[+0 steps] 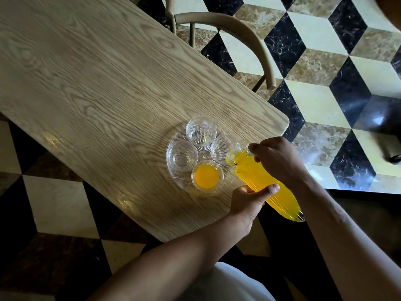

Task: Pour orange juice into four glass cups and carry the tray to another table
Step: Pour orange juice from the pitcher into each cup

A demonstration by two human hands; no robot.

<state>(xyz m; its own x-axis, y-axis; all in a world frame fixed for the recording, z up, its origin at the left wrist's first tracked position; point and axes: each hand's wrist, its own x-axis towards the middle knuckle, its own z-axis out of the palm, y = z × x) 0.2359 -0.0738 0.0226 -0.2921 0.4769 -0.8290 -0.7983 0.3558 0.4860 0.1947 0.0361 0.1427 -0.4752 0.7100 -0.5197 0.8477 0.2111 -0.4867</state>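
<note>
The jug (260,181) of orange juice is held tilted above the table's near corner, its spout lowered toward the right-hand cup (222,148) on the glass tray (173,168). Whether juice is running from the spout cannot be told. Four cups stand close together on the tray: the near cup (207,177) holds juice, while the left cup (181,156), the far cup (201,131) and the right-hand one look clear.

The right hand (280,159) comes in from the right with the forearm stretched forward — its fingers are curled round the jug's handle near the spout. The left hand (249,200) reaches up from below and cups the jug's body, thumb pressed across the ribbed glass, the other fingers hidden under it.

The tray sits on the wooden table (97,83) near its right corner. A chair (238,29) stands by the table's far side, on a floor (325,61) of black, cream and brown tiles.
</note>
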